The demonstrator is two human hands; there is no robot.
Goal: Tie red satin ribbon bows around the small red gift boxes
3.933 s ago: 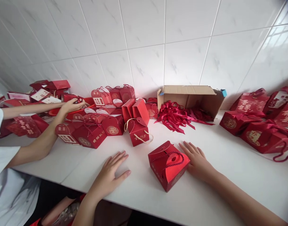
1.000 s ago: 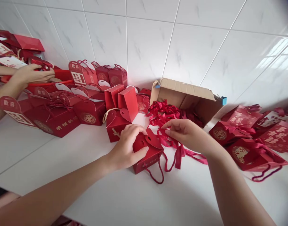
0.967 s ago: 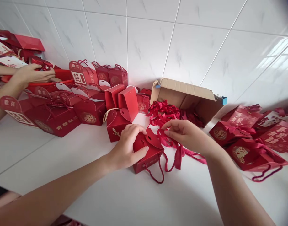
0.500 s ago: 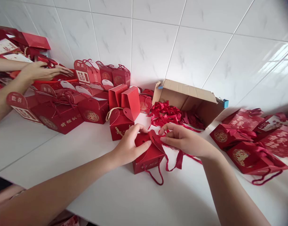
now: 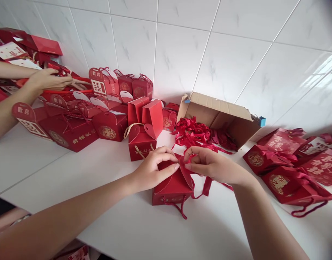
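The left hand [image 5: 153, 168] and right hand [image 5: 213, 165] nearly meet, fingers [image 5: 165, 157] curved inward, palms lowered.

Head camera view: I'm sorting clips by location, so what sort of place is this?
Probably a small packing workspace, though it could be a room at home: many red gift boxes and a heap of red ribbons by an open cardboard box, all on one long white table.

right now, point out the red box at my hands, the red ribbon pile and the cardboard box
red box [image 5: 173, 182]: head view, on its top
red ribbon pile [image 5: 194, 130]: head view, near its middle
cardboard box [image 5: 222, 105]: head view, on its upper flap
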